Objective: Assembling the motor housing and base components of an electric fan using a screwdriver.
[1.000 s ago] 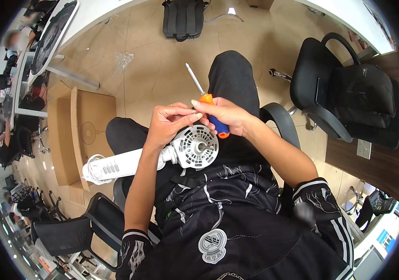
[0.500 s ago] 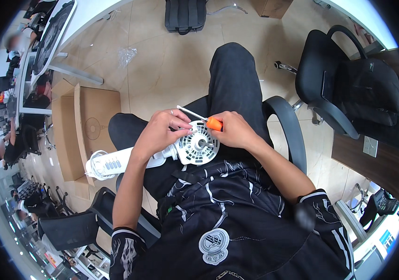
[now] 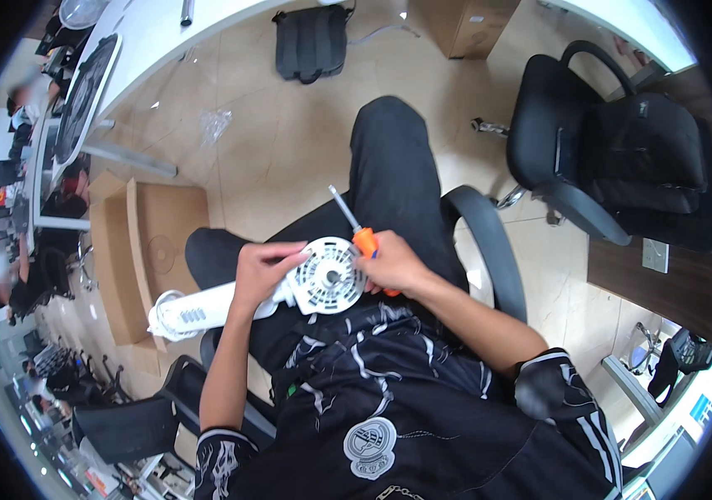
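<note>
Across my lap lies a white fan with its round slotted motor housing (image 3: 320, 293) facing up and a bare metal shaft at its centre. My left hand (image 3: 258, 273) is closed at the housing's upper left edge, thumb and fingers against it. In my right hand (image 3: 398, 265) is a screwdriver (image 3: 364, 242) with an orange handle; its metal blade points up and away from the fan. The right fingers are beside the housing's right edge, partly hidden. The fan's white stem and button base (image 3: 206, 308) stretch left, with a coiled white cord (image 3: 174, 335) at the end.
An open cardboard box (image 3: 174, 225) stands on the floor at my left. Clear plastic wrap (image 3: 216, 127) and a dark backpack (image 3: 312, 46) lie ahead. A black office chair (image 3: 552, 125) with a bag is at right; a white table (image 3: 206, 25) curves along the far left.
The screwdriver has swung from lying across the housing to pointing up and away. My left hand has shifted to the housing's upper left edge. The whole view has moved a little.
</note>
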A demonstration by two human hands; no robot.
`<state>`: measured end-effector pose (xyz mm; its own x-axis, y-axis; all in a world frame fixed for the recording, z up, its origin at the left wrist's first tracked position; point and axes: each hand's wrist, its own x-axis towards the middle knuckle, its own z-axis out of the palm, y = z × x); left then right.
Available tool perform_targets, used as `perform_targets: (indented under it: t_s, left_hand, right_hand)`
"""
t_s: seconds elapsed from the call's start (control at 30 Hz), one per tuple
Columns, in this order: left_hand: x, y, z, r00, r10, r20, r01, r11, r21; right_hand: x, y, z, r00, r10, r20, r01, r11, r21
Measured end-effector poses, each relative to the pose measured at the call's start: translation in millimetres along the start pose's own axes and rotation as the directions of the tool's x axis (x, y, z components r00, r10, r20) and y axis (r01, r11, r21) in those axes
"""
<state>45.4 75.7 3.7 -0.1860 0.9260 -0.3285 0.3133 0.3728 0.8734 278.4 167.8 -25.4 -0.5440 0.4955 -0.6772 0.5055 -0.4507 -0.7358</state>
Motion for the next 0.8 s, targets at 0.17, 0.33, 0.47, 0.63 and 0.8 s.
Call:
perform_targets:
  t_s: [0.17,0.33,0.47,0.63,0.8]
  left_hand:
    - [-13,-14,-5,0.993,-0.025,-0.113,0.012,0.994,-0.112]
    - [-12,-27,-20,0.965,0.028,-0.262,-0.056,0.993,-0.101]
    - [-2,-39,-29,0.948,0.099,-0.303,-0.125,0.990,-0.068]
    - [-1,-34,-30,0.962,-0.001,-0.274,-0.043,0.987,-0.156]
    - [0,-22,-39,0.990,0.028,-0.141,-0.043,0.994,-0.105]
  right_hand:
    - [7,-12,12,0.996,-0.070,-0.053,0.062,0.987,-0.148]
    - [28,-29,25,0.989,-0.145,-0.036,0.145,0.989,-0.001]
    - [44,-13,36,0.960,-0.270,-0.075,0.278,0.950,0.143]
    - [44,10,53,0.940,-0.316,-0.126,0.337,0.916,0.219]
    - [26,-4,52,0.985,-0.166,-0.041,0.167,0.895,0.413]
